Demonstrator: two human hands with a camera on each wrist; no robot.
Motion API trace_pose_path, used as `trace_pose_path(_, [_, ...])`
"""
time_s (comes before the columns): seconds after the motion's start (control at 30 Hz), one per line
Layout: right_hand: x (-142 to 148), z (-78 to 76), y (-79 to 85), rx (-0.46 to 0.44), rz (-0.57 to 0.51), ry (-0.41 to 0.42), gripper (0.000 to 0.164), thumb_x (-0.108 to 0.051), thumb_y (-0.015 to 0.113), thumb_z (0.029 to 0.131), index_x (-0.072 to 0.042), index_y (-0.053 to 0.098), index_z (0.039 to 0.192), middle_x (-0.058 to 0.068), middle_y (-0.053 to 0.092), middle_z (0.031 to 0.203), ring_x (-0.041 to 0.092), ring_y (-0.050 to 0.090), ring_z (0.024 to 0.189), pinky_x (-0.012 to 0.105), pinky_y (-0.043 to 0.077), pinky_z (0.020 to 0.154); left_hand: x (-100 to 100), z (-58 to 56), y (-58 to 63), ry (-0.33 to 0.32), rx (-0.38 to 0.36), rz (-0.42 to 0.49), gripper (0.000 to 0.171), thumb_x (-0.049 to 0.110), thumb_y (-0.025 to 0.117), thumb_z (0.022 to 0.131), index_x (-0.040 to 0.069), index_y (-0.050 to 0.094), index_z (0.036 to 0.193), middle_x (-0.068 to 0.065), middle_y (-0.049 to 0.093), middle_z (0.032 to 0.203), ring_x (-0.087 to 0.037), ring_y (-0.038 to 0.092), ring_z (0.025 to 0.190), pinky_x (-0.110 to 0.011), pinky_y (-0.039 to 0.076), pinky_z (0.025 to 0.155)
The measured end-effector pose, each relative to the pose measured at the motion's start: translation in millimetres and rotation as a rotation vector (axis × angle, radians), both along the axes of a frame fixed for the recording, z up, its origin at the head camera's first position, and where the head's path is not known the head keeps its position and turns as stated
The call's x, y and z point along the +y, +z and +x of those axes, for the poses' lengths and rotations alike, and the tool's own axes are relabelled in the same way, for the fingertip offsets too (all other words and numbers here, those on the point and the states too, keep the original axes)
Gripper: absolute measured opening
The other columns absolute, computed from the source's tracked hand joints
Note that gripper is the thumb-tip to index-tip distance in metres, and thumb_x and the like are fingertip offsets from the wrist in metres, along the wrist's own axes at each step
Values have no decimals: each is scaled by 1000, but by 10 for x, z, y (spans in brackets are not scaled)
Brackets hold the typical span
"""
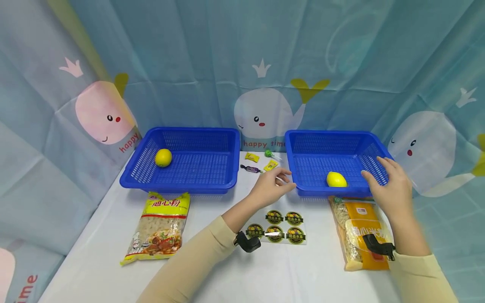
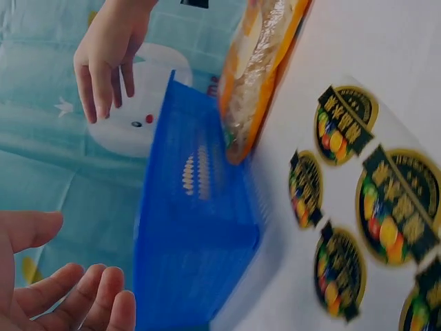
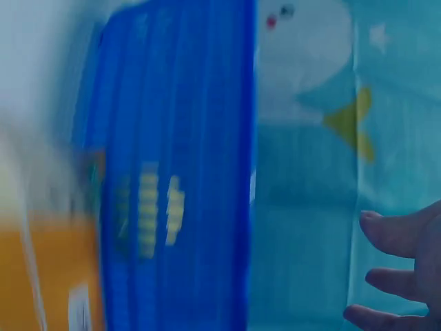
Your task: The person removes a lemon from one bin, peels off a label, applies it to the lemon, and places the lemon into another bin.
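Two blue mesh baskets stand at the back of the white table. The left basket [image 1: 227,168] holds a yellow lemon [image 1: 163,158]. The right basket [image 1: 303,168] holds another lemon [image 1: 336,179] by its front wall. My left hand [image 1: 278,181] hovers at that basket's front left corner with relaxed fingers and holds nothing. My right hand [image 1: 379,172] hangs over its front right part, fingers spread, empty. The left wrist view shows my left fingers [image 2: 96,296], the basket [image 2: 200,241] and my right hand [image 2: 107,62]. The right wrist view is blurred: the basket [image 3: 179,172] and my fingers [image 3: 400,276].
A macaroni packet [image 1: 159,227] lies before the left basket, and an orange packet [image 1: 363,231] lies before the right one. A sheet of round stickers [image 1: 276,227] lies between my forearms. Several small sweets [image 1: 251,168] lie between the baskets. A whale-print curtain hangs behind.
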State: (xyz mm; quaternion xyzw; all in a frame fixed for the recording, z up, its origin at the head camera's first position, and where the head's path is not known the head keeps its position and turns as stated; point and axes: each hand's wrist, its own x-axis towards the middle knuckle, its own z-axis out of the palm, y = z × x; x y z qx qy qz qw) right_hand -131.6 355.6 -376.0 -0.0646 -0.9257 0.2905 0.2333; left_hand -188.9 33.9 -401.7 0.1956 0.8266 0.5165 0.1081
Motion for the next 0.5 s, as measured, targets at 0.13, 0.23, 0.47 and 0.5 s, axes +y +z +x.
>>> trace_pose_path(0.13, [-296,-5,11,36,4,91,59,-28,70,96,-8,50,148,23,46,152,50,48,130,45,45,111,-189,-2,99,7,54,-18,36,35,71,94,18,66,125,4,70,106,-11,66,94,-26,55,76])
trace_pose_path(0.23, [-517,-14,23,66,7,157,57,-25,74,94,-9,54,145,22,52,147,48,57,119,32,54,96,-318,-10,190,19,126,-57,36,33,70,95,15,67,125,-1,71,108,-15,66,95,-29,55,80])
trace_pose_path(0.47, [-1022,-101,48,133,-42,328,54,-17,78,90,-6,59,139,19,60,139,39,63,117,30,57,92,-633,-89,334,93,217,-100,38,31,72,93,12,66,125,-4,70,109,-18,67,93,-34,55,80])
trace_pose_path(0.5, [-1095,-118,46,126,-59,354,54,-17,77,90,-7,59,140,18,60,139,38,64,117,31,57,91,-689,-110,353,107,218,-99,38,31,72,93,12,67,125,-4,70,109,-18,67,93,-35,56,79])
